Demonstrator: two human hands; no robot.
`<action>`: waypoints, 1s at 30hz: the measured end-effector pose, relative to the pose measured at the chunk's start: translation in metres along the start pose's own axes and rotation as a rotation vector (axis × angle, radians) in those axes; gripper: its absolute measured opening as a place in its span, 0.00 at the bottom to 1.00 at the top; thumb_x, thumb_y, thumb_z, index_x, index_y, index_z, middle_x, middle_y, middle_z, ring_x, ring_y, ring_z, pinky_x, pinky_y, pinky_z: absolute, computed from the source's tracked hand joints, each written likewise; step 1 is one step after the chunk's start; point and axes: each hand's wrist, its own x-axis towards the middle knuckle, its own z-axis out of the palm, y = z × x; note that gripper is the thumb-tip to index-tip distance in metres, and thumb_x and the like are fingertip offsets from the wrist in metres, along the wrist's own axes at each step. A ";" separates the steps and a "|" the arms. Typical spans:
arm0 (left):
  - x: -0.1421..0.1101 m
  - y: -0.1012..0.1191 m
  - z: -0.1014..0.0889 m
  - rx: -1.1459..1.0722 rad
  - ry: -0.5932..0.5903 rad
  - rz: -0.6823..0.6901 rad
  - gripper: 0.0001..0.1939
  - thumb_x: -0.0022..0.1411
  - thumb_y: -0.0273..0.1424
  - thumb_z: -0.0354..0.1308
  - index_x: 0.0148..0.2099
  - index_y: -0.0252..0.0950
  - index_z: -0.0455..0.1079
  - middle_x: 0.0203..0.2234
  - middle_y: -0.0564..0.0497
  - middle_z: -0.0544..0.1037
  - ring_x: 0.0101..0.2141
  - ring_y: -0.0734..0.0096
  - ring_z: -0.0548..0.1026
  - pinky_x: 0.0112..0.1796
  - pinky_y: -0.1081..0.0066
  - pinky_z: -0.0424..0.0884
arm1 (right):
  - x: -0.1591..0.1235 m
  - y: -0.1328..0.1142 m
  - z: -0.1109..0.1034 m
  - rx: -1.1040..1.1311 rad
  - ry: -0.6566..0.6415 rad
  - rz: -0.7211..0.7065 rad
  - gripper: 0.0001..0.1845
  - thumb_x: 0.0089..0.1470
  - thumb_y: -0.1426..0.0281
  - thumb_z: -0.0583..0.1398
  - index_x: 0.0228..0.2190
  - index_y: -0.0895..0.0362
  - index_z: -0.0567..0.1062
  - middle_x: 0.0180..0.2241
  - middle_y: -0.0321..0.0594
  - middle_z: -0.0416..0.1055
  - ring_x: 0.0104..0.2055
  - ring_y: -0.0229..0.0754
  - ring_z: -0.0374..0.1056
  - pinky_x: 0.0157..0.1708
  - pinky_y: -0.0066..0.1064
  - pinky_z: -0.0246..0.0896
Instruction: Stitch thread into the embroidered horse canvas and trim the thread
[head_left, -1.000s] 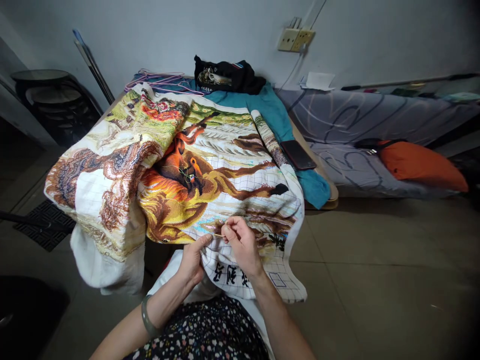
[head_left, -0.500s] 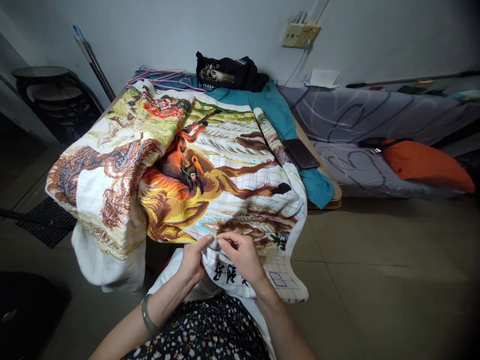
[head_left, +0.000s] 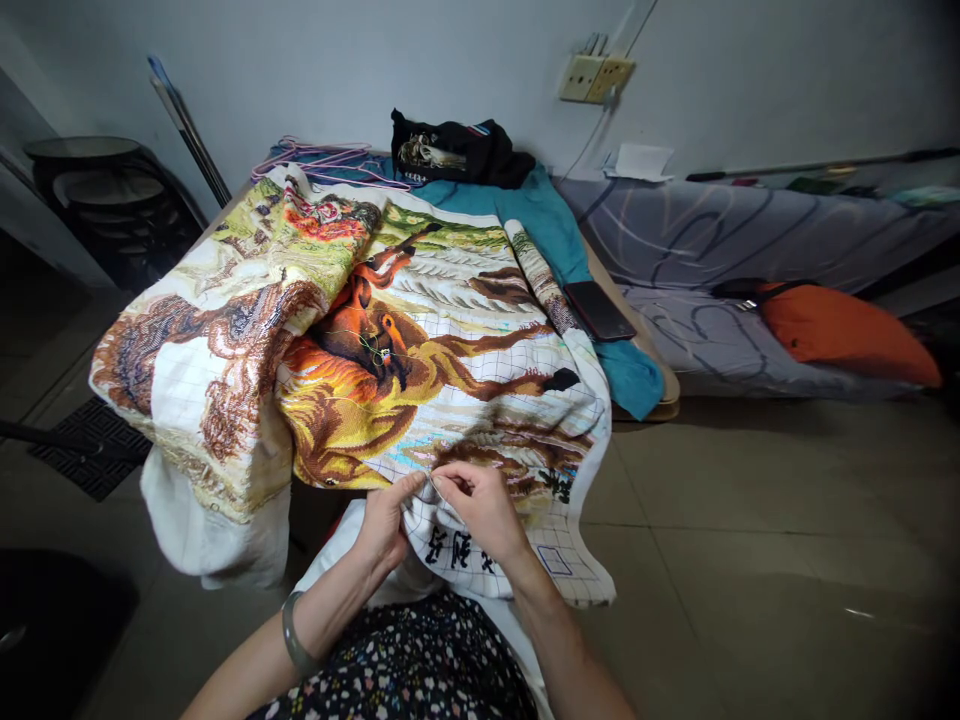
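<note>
Left hand [head_left: 386, 520] pinches the near edge of the cross-stitch cloth [head_left: 420, 350]; right hand [head_left: 484, 505], fingers closed, seems to grip a needle, too small to confirm; cloth lies beyond both hands, draped toward lap; soft, light, likely snag-prone; best held beside the stitch.

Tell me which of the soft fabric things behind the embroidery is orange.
The orange cushion, lying at the right on the grey patterned bed cover. The teal cloth and the black garment bundle lie on the table farther left.
</note>
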 end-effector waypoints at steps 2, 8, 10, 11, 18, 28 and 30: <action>0.000 0.000 0.000 -0.006 -0.003 -0.019 0.16 0.38 0.26 0.68 0.34 0.28 0.74 0.28 0.47 0.79 0.29 0.69 0.75 0.37 0.68 0.69 | 0.001 -0.002 0.000 -0.025 0.007 0.003 0.10 0.51 0.70 0.57 0.28 0.60 0.78 0.23 0.37 0.72 0.25 0.35 0.63 0.25 0.24 0.57; 0.000 0.000 0.000 -0.007 -0.016 -0.025 0.13 0.39 0.26 0.68 0.31 0.28 0.74 0.25 0.48 0.78 0.28 0.70 0.75 0.39 0.69 0.69 | 0.001 -0.006 0.007 -0.120 0.077 0.001 0.09 0.50 0.70 0.57 0.25 0.59 0.77 0.21 0.36 0.71 0.23 0.35 0.63 0.23 0.24 0.56; 0.001 -0.001 0.000 -0.022 -0.022 -0.009 0.13 0.40 0.26 0.68 0.32 0.29 0.74 0.25 0.49 0.78 0.30 0.69 0.75 0.41 0.68 0.69 | 0.000 -0.005 0.012 -0.061 0.108 0.022 0.09 0.50 0.69 0.57 0.25 0.60 0.76 0.21 0.37 0.72 0.24 0.36 0.64 0.24 0.25 0.58; 0.002 -0.001 0.000 -0.034 -0.019 0.003 0.14 0.40 0.26 0.68 0.33 0.29 0.74 0.26 0.49 0.79 0.32 0.68 0.76 0.43 0.67 0.68 | -0.001 -0.003 0.014 -0.017 0.118 0.038 0.10 0.50 0.69 0.57 0.25 0.60 0.76 0.22 0.38 0.72 0.25 0.37 0.65 0.24 0.25 0.59; 0.006 -0.002 0.003 -0.034 -0.001 0.074 0.18 0.41 0.26 0.68 0.38 0.30 0.73 0.30 0.49 0.79 0.37 0.64 0.76 0.46 0.65 0.67 | -0.006 0.004 0.023 0.219 0.139 0.142 0.08 0.47 0.67 0.59 0.25 0.59 0.76 0.21 0.37 0.71 0.22 0.36 0.63 0.20 0.24 0.58; 0.007 -0.002 0.003 0.025 0.055 0.159 0.19 0.42 0.26 0.67 0.40 0.31 0.72 0.27 0.51 0.78 0.32 0.69 0.75 0.42 0.68 0.67 | -0.011 0.003 0.031 0.164 0.212 0.110 0.07 0.48 0.68 0.59 0.24 0.59 0.73 0.21 0.36 0.70 0.23 0.36 0.63 0.23 0.26 0.59; 0.008 -0.002 0.004 0.033 0.060 0.158 0.19 0.42 0.26 0.66 0.40 0.31 0.72 0.26 0.51 0.77 0.30 0.70 0.75 0.42 0.68 0.67 | -0.015 0.005 0.037 0.103 0.266 0.075 0.07 0.50 0.68 0.58 0.25 0.58 0.73 0.22 0.37 0.71 0.25 0.37 0.65 0.26 0.27 0.60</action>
